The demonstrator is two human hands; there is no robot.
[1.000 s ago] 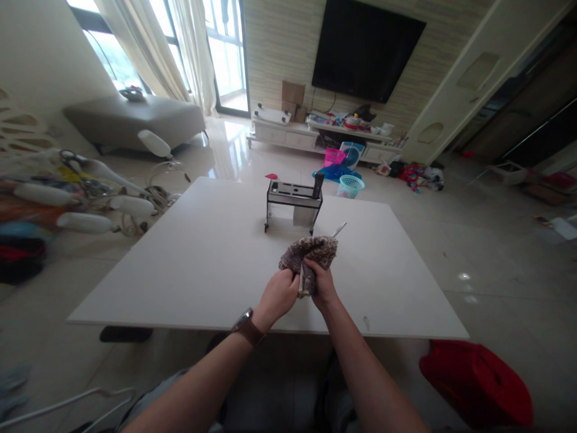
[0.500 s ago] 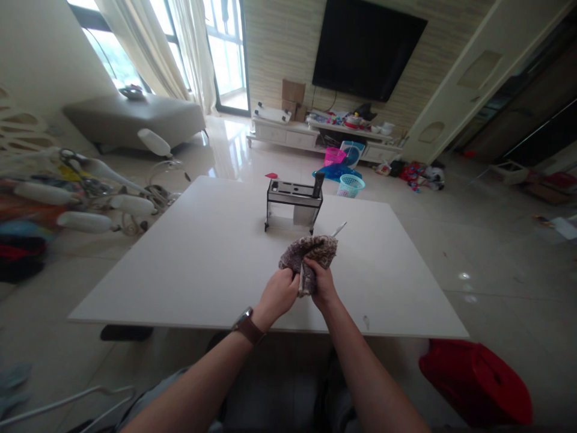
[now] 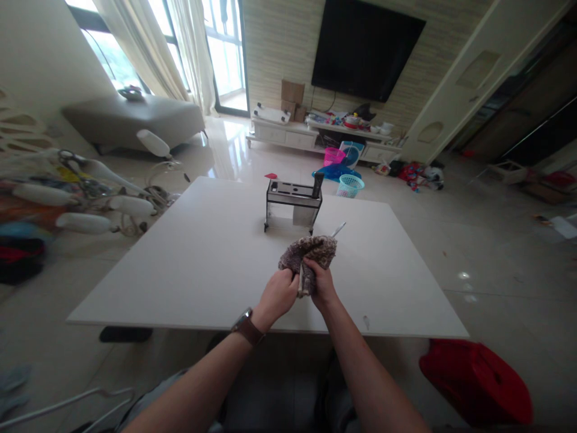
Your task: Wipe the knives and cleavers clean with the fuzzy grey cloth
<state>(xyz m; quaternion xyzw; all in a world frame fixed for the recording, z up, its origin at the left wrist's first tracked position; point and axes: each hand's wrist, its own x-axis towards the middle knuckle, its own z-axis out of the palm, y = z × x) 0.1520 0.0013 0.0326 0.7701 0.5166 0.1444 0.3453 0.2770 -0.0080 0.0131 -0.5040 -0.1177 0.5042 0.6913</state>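
A brown and white patterned cloth (image 3: 322,248) is bunched up over the white table (image 3: 180,258). My left hand (image 3: 278,293), with a watch on the wrist, grips its left side. The fingers of my right hand (image 3: 323,285) are closed round its right side, thumb on top. A thin pale stick-like object (image 3: 339,229) shows beyond the cloth; its near end is hidden. Farther back stands a rack (image 3: 293,201) with a slotted top and clear sides, with a dark upright object (image 3: 318,184) in its right end.
A small clear item (image 3: 366,322) lies near the table's front edge. Beside the front right corner is a red object (image 3: 475,379). White lamp-like shades (image 3: 85,222) stand left of the table. Beyond the far edge are a teal basket (image 3: 350,186) and a pink basket (image 3: 334,157).
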